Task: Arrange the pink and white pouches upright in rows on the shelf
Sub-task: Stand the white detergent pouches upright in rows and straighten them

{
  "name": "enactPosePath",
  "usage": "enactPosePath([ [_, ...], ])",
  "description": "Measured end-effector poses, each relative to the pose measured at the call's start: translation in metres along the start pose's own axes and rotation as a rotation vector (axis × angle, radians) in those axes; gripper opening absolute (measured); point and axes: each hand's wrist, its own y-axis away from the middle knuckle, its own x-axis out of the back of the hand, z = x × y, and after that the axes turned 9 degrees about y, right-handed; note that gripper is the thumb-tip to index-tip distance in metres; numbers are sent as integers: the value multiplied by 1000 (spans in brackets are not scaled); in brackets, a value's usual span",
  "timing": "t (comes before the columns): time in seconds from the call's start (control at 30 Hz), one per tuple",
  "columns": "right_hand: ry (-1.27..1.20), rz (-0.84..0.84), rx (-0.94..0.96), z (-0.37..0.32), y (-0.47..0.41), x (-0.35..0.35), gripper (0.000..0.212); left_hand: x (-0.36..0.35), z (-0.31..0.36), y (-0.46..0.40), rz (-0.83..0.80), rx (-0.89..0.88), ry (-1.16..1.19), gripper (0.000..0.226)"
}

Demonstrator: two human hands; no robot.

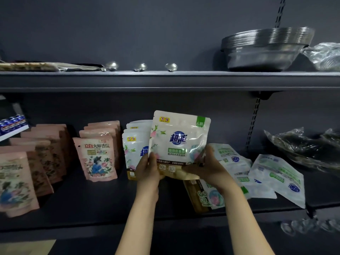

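Note:
I hold a white pouch (179,142) upright above the dark shelf (103,197), in front of a row of upright white pouches (133,150). My left hand (149,168) grips its lower left edge and my right hand (206,166) grips its lower right corner. Several white pouches (272,175) lie flat on the shelf to the right, one (204,196) partly under my right wrist. Pink pouches (96,157) stand in a row at centre left, with two more pink rows (38,155) further left.
An upper shelf (165,80) carries a stack of metal bowls (265,50), small shiny round pieces (140,67) and a flat packet. Clear plastic-wrapped dark items (301,146) sit at the far right. Blue cans (12,124) stand at the far left.

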Motion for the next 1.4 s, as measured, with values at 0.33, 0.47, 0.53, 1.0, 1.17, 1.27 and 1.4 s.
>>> enactPosePath([
  [0.33,458,290,-102,3,-13,-94,61,82,8,-21,111,-96,-378,21],
  [0.47,519,229,-141,7,-6,-114,53,100,4,-26,141,-78,-498,19],
  [0.53,420,221,-150,12,-3,-121,50,105,0,-27,124,-43,-526,25],
  [1.0,256,269,-173,20,-4,-140,73,114,-16,-36,-119,23,-622,39],
  [1.17,257,250,-186,17,-11,-136,75,114,-18,-39,-147,0,-643,37],
  [1.27,246,245,-180,19,-12,-135,76,115,-19,-41,-150,3,-638,35],
  [1.4,234,235,-180,19,-12,-135,78,115,-20,-42,-151,12,-629,35],
])
